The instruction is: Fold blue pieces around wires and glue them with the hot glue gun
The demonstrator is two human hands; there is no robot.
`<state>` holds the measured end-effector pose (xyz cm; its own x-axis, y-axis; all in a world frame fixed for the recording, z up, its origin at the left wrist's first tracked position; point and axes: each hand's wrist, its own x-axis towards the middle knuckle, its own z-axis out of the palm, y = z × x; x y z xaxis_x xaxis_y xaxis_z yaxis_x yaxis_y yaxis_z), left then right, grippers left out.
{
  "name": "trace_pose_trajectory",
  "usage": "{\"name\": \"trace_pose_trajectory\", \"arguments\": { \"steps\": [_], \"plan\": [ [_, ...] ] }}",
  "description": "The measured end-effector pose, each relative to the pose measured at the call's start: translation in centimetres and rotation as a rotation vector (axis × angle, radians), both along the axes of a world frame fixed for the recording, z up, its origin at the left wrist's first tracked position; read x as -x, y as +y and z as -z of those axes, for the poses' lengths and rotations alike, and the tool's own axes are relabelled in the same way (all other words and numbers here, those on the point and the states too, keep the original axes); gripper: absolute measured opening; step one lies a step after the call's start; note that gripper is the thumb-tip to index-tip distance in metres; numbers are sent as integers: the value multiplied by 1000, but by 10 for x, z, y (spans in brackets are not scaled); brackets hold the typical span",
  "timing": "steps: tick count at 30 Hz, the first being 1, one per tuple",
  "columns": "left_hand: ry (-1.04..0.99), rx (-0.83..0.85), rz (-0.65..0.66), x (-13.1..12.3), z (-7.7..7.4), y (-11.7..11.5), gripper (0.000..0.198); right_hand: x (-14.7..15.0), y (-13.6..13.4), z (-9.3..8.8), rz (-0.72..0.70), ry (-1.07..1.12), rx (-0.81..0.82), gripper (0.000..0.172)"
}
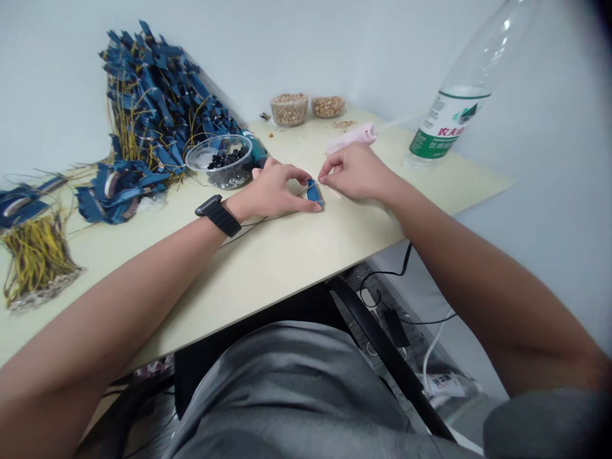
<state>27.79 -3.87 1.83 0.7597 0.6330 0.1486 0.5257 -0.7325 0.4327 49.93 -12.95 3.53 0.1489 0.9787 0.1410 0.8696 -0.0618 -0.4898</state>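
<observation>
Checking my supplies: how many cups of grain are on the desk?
2: a clear cup and a shorter one right of it, both at the far edge of the desk.

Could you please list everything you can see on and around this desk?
blue pieces with yellow strands: many, blue and yellow, heaped at the desk's far left
plastic bowl: one, clear, holding black beads, beside the heap
cups of grain: two, clear with tan contents, far edge
water bottle: one, clear with green label, right
pink tool: one, pink, behind right hand
small blue piece: one, blue, at left fingertips
black cord: one, black, below left hand
desk: one, pale cream
watch: one, black, left wrist
left hand: centre
right hand: centre-right
</observation>
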Motion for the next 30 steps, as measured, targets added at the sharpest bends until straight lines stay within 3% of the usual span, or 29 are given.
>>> {"name": "trace_pose_trajectory", "arguments": {
  "steps": [19,30],
  "plan": [
    [15,-10,13,1,-4,0,66,-3,1,6,-29,24,-9,4],
    [22,6,16,2,-5,0,71,0,1,3,-20,-1,0,13]
  ]
}}
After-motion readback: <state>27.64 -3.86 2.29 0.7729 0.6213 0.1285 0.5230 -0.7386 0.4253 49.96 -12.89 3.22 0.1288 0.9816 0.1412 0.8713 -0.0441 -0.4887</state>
